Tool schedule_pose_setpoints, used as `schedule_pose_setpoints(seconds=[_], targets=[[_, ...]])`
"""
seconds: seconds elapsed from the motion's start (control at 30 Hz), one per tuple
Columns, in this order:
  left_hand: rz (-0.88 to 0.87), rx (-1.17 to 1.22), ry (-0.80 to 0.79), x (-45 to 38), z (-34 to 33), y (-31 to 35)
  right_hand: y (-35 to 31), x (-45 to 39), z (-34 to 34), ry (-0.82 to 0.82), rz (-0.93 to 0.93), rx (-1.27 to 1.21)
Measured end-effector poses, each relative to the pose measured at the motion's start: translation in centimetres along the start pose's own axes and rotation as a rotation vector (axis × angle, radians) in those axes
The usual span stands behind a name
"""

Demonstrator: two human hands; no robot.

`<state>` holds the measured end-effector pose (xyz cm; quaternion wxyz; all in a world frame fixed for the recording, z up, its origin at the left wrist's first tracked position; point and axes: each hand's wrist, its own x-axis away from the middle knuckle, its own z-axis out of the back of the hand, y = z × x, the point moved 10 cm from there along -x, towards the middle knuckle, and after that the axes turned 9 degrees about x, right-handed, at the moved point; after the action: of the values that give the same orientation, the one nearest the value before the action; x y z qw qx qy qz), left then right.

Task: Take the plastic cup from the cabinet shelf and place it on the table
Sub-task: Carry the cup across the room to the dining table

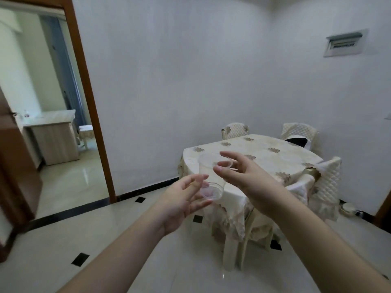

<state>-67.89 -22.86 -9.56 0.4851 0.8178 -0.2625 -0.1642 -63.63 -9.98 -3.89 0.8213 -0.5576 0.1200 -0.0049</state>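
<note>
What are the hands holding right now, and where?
A clear plastic cup: left hand at its base, right hand at its rim.

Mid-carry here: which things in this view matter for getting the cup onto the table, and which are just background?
Part of the job:
- clear plastic cup, held between both hands
- left hand, at the cup's base
- right hand, at its rim
- table with the flowered cloth, ahead

Just lying about:
- covered chairs
- black item by the far chair
- doorway and counter beyond
- wall panel
</note>
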Motion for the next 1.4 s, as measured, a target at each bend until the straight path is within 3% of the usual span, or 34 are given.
schedule_pose_setpoints(seconds=[0.37, 0.73, 1.4], targets=[[-0.041, -0.024, 0.128, -10.3, 16.4, 7.4, 0.4, -18.5, -11.7, -0.081, 0.043, -0.037], [-0.052, -0.042, 0.066, -21.3, 28.6, 12.7, 0.7, -33.7, -19.3, -0.094, 0.040, 0.041], [-0.099, -0.291, 0.059, -52.5, 35.0, 12.1, 12.1, -61.4, -13.2, -0.005, 0.010, -0.026]])
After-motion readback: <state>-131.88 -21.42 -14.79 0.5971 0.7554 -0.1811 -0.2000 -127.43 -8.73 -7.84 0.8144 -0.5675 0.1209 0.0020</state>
